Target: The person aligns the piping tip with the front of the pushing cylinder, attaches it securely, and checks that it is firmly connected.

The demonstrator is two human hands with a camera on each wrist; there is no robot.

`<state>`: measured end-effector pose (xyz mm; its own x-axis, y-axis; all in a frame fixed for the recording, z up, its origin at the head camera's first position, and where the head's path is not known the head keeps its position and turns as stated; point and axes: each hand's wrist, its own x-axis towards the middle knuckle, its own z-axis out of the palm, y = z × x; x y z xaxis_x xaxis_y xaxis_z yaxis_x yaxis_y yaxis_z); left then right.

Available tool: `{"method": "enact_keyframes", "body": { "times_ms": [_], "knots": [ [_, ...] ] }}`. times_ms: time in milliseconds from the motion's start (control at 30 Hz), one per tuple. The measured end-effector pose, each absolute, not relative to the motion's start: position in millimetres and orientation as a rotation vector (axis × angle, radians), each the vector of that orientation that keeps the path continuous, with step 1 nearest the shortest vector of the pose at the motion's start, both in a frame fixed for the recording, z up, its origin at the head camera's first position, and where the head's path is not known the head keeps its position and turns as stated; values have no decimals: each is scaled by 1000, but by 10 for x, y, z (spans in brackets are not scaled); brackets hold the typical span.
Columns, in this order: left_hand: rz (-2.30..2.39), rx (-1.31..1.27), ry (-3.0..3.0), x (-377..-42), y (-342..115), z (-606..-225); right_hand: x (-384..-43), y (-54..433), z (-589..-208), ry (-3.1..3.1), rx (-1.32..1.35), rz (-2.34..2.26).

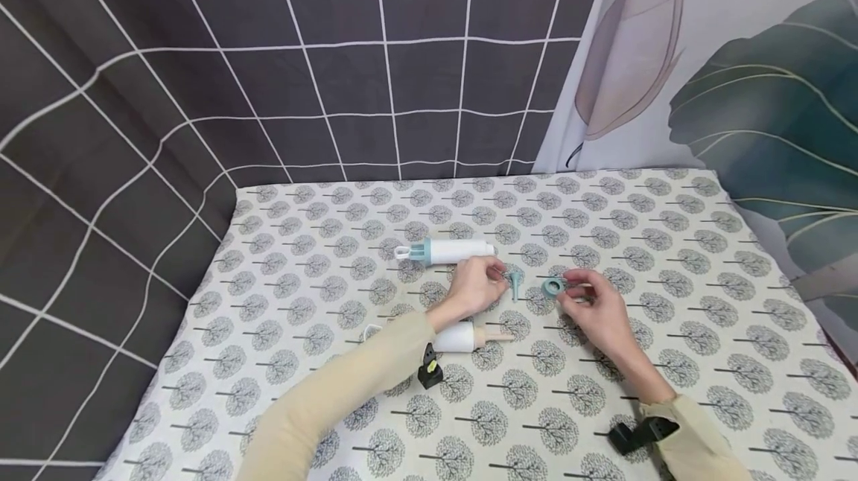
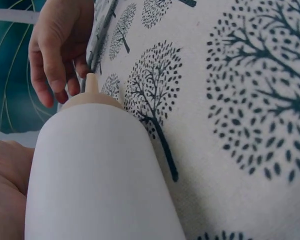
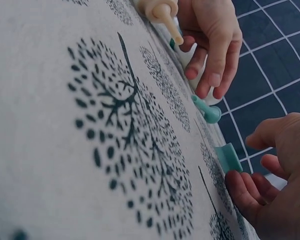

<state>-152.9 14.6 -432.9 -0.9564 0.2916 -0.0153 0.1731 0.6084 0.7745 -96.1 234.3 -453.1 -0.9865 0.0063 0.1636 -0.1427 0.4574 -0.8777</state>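
A small teal nozzle [image 1: 515, 284] stands on the cloth, its narrow end toward the front in the head view. Just left of it is my left hand [image 1: 472, 286], fingers loosely bent and apart from the nozzle [image 3: 207, 110] in the right wrist view. A teal ring [image 1: 553, 287] lies to the right. My right hand [image 1: 596, 313] is beside it; in the right wrist view a fingertip touches the ring [image 3: 230, 158] while the thumb stays away. Under my left forearm lies a white cylinder [image 1: 456, 338] with a beige tip, large in the left wrist view [image 2: 102, 175].
Behind my left hand lies another white cylinder [image 1: 459, 251] with a teal end and a loop handle. The table's tree-print cloth [image 1: 402, 421] spreads all around. A dark gridded curtain [image 1: 348, 79] hangs at the back and left, a leaf-print one [image 1: 771, 116] at the right.
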Motion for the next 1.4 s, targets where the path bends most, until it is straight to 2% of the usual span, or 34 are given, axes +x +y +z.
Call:
{"method": "enact_keyframes", "body": {
  "times_ms": [400, 1400],
  "knots": [
    [1146, 353, 2775, -1541, 255, -4305, -1053, 2358, -4549, -2671, 170, 1399],
    [1171, 447, 2783, -1573, 337, -4407, -1144, 2298, -4600, -2689, 252, 1189]
  ]
}}
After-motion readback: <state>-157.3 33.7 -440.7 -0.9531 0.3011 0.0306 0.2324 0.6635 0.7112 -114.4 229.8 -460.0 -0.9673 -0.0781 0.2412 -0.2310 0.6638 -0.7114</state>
